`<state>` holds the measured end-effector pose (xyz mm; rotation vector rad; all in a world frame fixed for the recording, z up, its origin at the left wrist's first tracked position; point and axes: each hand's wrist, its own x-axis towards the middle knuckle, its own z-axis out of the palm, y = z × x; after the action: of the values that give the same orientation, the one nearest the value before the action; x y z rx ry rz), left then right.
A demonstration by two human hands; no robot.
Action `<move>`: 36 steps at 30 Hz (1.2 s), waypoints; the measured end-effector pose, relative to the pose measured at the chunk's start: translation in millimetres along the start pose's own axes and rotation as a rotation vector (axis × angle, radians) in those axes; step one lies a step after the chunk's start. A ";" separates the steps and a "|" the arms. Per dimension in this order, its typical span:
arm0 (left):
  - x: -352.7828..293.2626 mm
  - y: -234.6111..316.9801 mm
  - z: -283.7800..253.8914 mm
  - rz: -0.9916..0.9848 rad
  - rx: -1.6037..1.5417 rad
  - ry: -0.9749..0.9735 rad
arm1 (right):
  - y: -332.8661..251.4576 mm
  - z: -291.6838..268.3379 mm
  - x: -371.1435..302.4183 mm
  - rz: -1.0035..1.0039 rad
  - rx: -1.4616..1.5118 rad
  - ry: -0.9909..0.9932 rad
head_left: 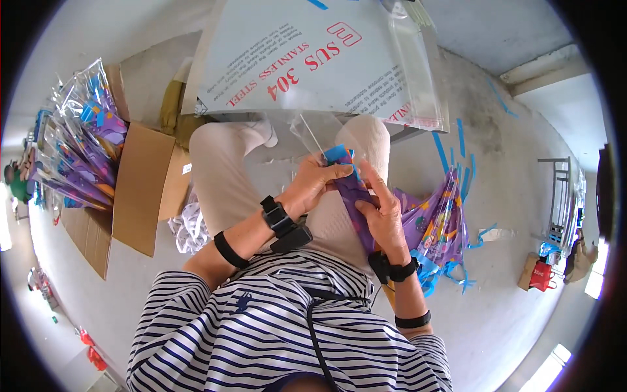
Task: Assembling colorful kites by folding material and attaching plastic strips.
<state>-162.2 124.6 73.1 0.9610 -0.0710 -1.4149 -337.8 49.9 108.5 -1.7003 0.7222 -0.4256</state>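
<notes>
A narrow folded strip of purple printed sheet [353,204] with a blue end lies slantwise between my hands, above my lap. My left hand [307,185] pinches it near the blue end, thumb on top. My right hand [388,219] grips it lower down, with the thumb bent over it and a finger stretched upward. Clear plastic film [312,136] with a thin pale stick or edge rises beyond the blue end. Whether this film is joined to the strip, I cannot tell.
Open cardboard box [140,189] at left, holding several purple pieces in clear sleeves [98,140]. A film-covered steel tabletop [307,59] stands in front of my knees. Purple printed sheets [434,219] with blue strips hang at right. Blue strips [461,137] lie on the floor.
</notes>
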 end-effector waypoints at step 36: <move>154.7 339.4 -51.8 0.490 0.149 -0.101 | -41.4 -42.9 38.7 0.115 0.186 -0.053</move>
<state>169.9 -26.4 166.4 0.9156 -0.4627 -1.0111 -326.1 -2.2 155.6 -1.4825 0.7156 -0.3546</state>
